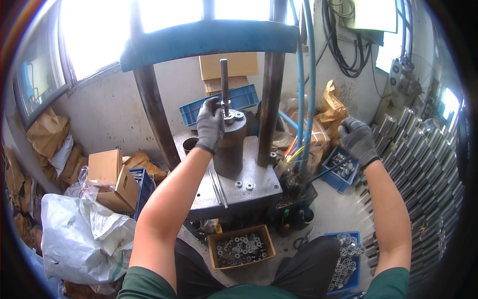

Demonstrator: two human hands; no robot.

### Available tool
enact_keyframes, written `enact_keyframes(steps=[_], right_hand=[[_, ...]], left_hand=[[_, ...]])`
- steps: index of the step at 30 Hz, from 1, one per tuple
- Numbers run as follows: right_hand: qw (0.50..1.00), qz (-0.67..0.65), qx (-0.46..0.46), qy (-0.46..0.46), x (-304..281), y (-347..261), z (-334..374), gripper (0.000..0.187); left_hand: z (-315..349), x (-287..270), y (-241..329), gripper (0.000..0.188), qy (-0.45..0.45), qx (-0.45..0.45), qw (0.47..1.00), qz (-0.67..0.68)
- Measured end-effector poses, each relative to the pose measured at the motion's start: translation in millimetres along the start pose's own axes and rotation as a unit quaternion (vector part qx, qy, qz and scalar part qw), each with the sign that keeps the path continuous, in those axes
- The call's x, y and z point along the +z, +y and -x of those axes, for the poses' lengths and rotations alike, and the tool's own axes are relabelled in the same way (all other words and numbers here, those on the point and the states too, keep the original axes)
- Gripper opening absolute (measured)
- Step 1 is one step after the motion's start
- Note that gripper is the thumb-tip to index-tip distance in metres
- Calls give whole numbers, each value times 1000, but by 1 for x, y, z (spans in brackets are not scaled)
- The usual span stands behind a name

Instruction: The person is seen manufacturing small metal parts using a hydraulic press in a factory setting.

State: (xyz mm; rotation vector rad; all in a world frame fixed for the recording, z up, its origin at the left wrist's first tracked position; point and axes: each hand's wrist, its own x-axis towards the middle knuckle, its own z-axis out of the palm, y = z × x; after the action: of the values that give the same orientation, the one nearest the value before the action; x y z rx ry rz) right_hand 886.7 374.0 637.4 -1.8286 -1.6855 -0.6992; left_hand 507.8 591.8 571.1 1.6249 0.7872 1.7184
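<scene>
My left hand [210,125], in a grey glove, is at the top of a thick metal cylinder [230,152] on the press table. Its curled fingers close on a small metal ring [226,104] around an upright threaded rod [224,79]. Beside the rod, a small round metal part [239,115] lies on the cylinder's top. My right hand [357,140], also gloved, is raised off to the right, near a blue bin [340,185] of metal parts. Its fingers are curled in, and whatever they might hold is hidden.
Thin rods [218,188] and two small rings [244,186] lie on the press table [264,185]. Blue crossbeam [209,42] and steel columns frame the cylinder. A lever [328,170] juts right. Stacked metal tubes [423,169] line the right; a cardboard box [214,253] of parts sits below.
</scene>
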Motion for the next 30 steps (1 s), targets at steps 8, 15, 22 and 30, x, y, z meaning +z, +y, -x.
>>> enact_keyframes(steps=[8,15,22,30], right_hand=[[1000,-17,-4,3,-8,9,14,16],[998,-21,-51,5,-22,3,50,13],[995,-54,-41,-72,-38,17,157,14],[992,-81,-81,-48,-45,-40,168,20]], left_hand=[[168,-20,-19,34,-136,97,962,-217],[202,-20,-69,52,-310,20,828,-466],[205,-12,-66,55,-357,0,745,-563],[220,2,-66,36,-372,50,737,-563]])
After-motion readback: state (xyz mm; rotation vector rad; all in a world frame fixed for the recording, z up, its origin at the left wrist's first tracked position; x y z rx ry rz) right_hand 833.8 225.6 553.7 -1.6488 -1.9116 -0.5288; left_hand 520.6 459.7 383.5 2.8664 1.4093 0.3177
